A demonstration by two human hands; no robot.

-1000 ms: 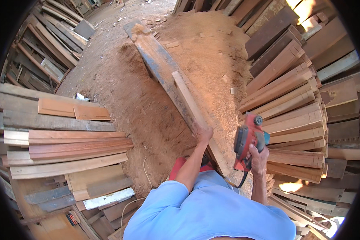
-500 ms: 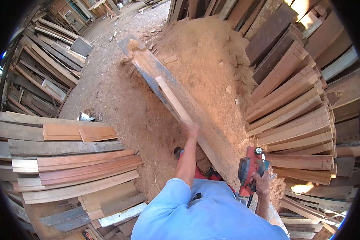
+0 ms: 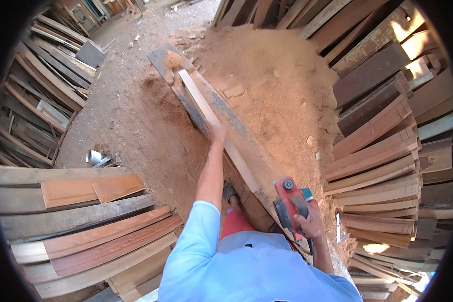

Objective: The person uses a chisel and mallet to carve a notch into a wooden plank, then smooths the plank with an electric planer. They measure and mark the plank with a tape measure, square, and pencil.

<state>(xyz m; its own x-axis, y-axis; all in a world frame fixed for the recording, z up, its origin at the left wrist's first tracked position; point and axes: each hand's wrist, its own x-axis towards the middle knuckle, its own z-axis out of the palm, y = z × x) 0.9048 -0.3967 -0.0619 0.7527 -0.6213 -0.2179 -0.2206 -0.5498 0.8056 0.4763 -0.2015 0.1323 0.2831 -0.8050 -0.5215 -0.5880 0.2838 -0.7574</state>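
Pale wood strip (image 3: 200, 103) lies lengthwise along the table (image 3: 246, 151), seemingly for support; the left hand (image 3: 215, 133) clasps its middle, likely steadying it; the right hand (image 3: 311, 221) grips the red planer (image 3: 287, 193) beside the strip's near end.

Power planer (image 3: 288, 204): is being shown in red and black.
Strip (image 3: 200, 102): is being seen in pale tan.
Shirt (image 3: 256, 272): is being shown in light blue.

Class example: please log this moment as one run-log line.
left hand: grips narrow wooden strip | right hand: holds red power planer | strip: on long board | shavings: heaped at board's far end
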